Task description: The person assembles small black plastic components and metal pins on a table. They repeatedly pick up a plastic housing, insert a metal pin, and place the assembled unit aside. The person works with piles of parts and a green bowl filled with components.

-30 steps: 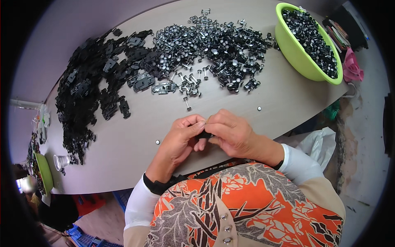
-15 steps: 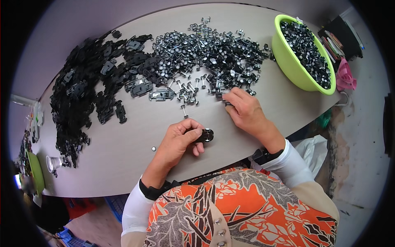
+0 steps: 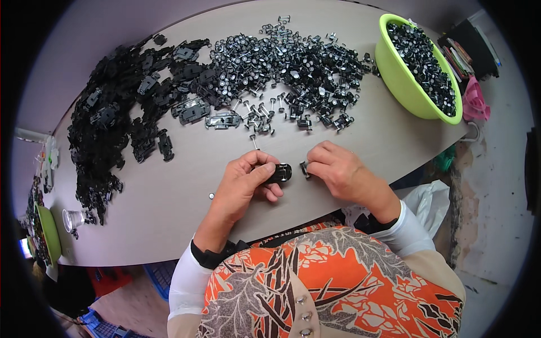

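Observation:
Between the thumb and fingers of my left hand (image 3: 242, 180) is a black toy car chassis (image 3: 282, 173), its rounded end pointing right. My right hand (image 3: 341, 172) pinches a small wheel axle (image 3: 305, 170) with black wheels, held just right of the chassis and apart from it. Beyond both hands lies a big heap of wheel axles (image 3: 293, 62), with several loose ones (image 3: 262, 115) at its near edge. One axle (image 3: 254, 141) rests just past my left fingers. To the left spreads a pile of black chassis (image 3: 104, 129).
A lime green basin (image 3: 389, 70) full of black wheel parts stands at the far right. A clear plastic cup (image 3: 73, 221) lies at the left table edge, and a small round piece (image 3: 212, 196) sits beside my left wrist. Another green basin (image 3: 48, 234) is farther left.
My right hand has drawn back from the axle heap toward my left hand, now with an axle in its fingertips. The left hand still holds the chassis, a little farther from my body.

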Tool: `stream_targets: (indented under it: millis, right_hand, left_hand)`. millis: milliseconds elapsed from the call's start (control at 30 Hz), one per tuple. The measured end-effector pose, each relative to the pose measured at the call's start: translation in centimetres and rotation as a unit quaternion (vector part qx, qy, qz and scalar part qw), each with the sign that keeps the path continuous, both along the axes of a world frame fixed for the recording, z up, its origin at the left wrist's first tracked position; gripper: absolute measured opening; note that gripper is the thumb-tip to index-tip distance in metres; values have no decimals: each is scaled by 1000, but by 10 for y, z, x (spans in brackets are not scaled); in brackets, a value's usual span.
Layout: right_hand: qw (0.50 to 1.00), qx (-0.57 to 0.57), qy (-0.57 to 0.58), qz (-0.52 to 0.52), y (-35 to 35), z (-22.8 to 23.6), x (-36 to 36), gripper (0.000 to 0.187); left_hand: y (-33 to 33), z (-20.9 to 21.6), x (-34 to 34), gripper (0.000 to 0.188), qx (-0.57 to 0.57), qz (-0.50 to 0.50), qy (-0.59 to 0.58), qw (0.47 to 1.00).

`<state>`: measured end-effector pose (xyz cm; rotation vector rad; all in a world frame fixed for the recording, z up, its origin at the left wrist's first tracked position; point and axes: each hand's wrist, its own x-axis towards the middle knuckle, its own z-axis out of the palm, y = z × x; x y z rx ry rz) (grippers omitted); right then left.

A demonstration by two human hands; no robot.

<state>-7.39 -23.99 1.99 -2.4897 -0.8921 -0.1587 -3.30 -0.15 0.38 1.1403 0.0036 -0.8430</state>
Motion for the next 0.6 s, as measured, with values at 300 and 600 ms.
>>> stream_targets:
  millis: [300, 600]
  right_hand:
    - [999, 37, 18, -35, 8, 9, -7, 21]
    - [879, 273, 344, -186, 8, 10, -6, 3]
  left_hand:
    - [4, 2, 3, 20, 14, 29, 14, 999]
    - [5, 1, 3, 23, 12, 35, 7, 999]
